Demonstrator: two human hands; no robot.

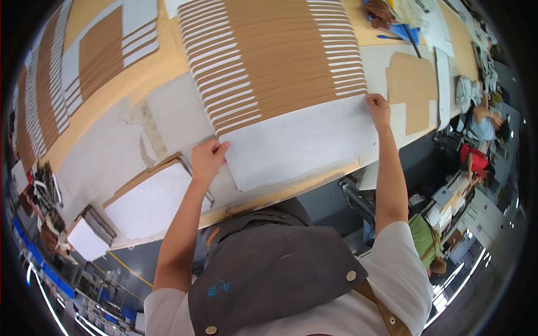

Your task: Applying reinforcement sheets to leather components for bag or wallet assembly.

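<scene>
In front of me lies a long row of overlapping flat panels (280, 50), brown in the middle with white strips along both sides, fanned out like shingles. At its near end a broad white sheet (302, 145) lies with its front edge close to the table edge. My left hand (208, 159) is closed at the sheet's left edge, thumb and fingers together by the corner of the nearest brown panel. My right hand (379, 107) pinches the opposite edge, near the upper right corner. Exactly which layers the fingertips grip is hidden.
More fanned brown-and-white panels (103, 53) lie at the far left. A white board (148, 201) sits by my left forearm, with metal bars beside it. A brown cut-out piece (412, 84) lies right, below a blue pen (389, 37). Other people work at the right.
</scene>
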